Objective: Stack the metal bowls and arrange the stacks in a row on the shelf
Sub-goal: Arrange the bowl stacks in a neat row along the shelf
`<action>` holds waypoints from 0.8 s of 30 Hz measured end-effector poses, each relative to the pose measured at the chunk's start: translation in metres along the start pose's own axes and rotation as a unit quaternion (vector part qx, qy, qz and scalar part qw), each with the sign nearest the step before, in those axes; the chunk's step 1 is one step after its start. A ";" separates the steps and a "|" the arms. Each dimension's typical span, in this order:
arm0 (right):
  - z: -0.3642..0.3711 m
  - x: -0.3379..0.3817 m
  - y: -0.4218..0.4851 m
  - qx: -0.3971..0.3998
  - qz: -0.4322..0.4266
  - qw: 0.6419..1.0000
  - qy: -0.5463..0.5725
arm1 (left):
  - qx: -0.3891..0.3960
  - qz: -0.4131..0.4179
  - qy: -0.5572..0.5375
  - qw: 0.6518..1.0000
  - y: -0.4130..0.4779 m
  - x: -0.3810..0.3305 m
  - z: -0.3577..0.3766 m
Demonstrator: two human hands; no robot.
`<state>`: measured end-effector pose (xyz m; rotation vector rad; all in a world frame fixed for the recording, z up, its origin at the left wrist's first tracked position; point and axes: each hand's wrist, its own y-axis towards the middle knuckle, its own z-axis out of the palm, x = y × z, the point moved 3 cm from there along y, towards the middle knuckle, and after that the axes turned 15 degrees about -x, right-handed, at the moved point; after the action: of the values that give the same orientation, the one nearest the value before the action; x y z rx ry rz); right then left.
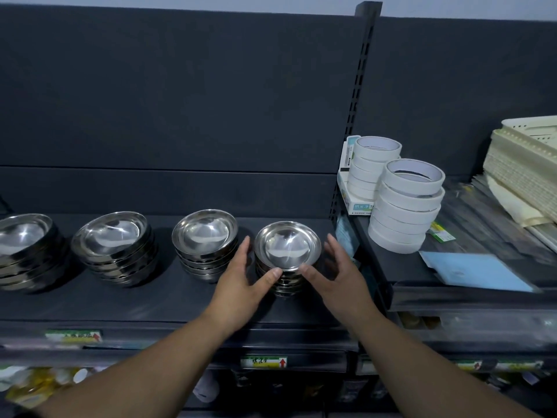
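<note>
Four stacks of metal bowls are set out along the dark shelf (187, 300): the far-left stack (24, 236), partly cut off by the picture's edge, the second stack (111, 233), the third stack (205, 229) and the rightmost stack (286, 245), which stands just beside the third and near the shelf's right-hand upright. The rightmost stack is flanked by both hands. The left hand (241, 282) is held open, its fingers straight along the stack's left side and its thumb laid against the front rim of the top bowl. The right hand (340, 282) is likewise open, its thumb near the front rim and its fingers spread a little apart from the stack's right side, so nothing is gripped by either. The step in hand is judged to be the settling of this last stack into the row, the stacking itself appearing largely done. This stack sits somewhat nearer the front edge than the other three and closer to its neighbour than they are to one another, so a small push back and sideways may be called for, with the pile cupped low on both sides so that the smooth bowls are not slid off one another. Rolls of tape (407, 200) and cream baskets (524, 164) are stored on the neighbouring shelf, well apart from the work
</note>
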<state>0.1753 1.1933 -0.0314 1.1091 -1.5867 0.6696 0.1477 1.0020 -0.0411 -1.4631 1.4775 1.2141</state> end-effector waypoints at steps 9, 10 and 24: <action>0.032 0.074 -0.020 -0.050 -0.131 0.990 0.033 | -0.245 0.065 -0.016 0.967 -0.010 -0.004 -0.065; 0.047 0.074 -0.026 -0.010 -0.111 0.993 0.043 | -0.260 0.036 -0.023 0.965 -0.009 0.001 -0.074; 0.167 0.040 -0.034 0.008 0.226 0.969 0.099 | -0.014 -0.241 -0.192 0.951 0.045 0.059 -0.104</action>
<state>0.1332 1.0238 -0.0480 0.6644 -1.6724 1.0608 0.1106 0.8813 -0.0599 -1.3992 0.7852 1.1286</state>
